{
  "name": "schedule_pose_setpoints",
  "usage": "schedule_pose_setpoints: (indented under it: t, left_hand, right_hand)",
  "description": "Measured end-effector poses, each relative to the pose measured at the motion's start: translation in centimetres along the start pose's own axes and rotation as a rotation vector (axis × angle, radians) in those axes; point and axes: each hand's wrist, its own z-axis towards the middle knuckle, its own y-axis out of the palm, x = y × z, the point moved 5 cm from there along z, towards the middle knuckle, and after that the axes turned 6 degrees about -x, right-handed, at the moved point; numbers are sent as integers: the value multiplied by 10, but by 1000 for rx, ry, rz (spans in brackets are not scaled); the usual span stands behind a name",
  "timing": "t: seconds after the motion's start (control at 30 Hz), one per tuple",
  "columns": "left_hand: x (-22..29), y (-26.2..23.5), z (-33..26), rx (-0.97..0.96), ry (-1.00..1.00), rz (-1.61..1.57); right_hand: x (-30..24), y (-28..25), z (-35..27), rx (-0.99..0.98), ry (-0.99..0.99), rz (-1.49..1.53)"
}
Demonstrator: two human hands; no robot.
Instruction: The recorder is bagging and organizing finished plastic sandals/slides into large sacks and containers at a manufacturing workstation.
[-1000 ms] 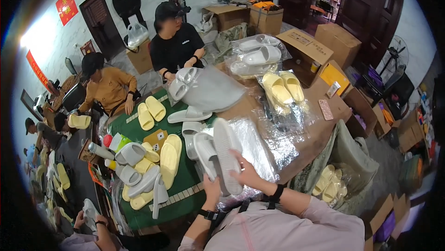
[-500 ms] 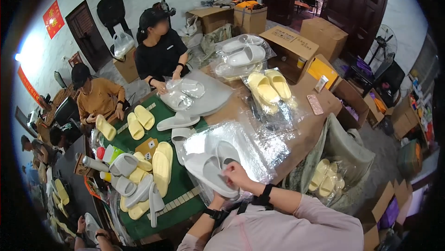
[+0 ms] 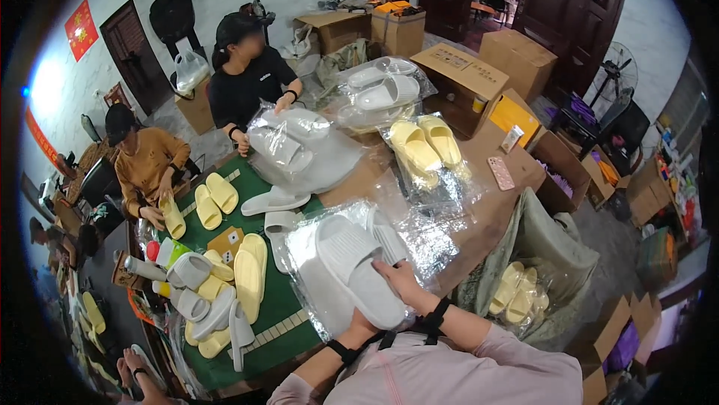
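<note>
A pale grey slipper with a ribbed strap lies tilted in front of me, its heel toward my body. My right hand grips its right edge, thumb on the footbed. At the heel my left hand holds the slipper from the left and below, its fingers hidden underneath. A second grey slipper sits behind, partly covered by the first and by my right hand. Under both spreads a shiny clear plastic bag.
Yellow slippers and several grey ones crowd the green mat at left. Bagged yellow slippers and a pink phone lie farther back. Across the table, a person in black handles bagged grey slippers.
My right hand has come down from above the slipper onto its edge. The slipper has turned more strap-up. The person in black has lifted the bagged slippers.
</note>
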Motion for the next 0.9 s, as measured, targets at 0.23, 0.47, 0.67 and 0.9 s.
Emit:
schedule_pose_setpoints:
  t: [0.23, 0.47, 0.67, 0.9]
  left_hand:
    - [-2, 69, 42, -142, 376, 1237]
    - [-30, 72, 153, 336, 38, 1657]
    - [-64, 36, 209, 622, -153, 1492]
    - [-30, 40, 182, 453, 41, 1504]
  right_hand:
    - [-4, -132, 3, 179, -165, 130]
    - [-24, -173, -38, 148, -150, 322]
    - [13, -193, -55, 92, -138, 351]
    - [73, -201, 61, -187, -103, 384]
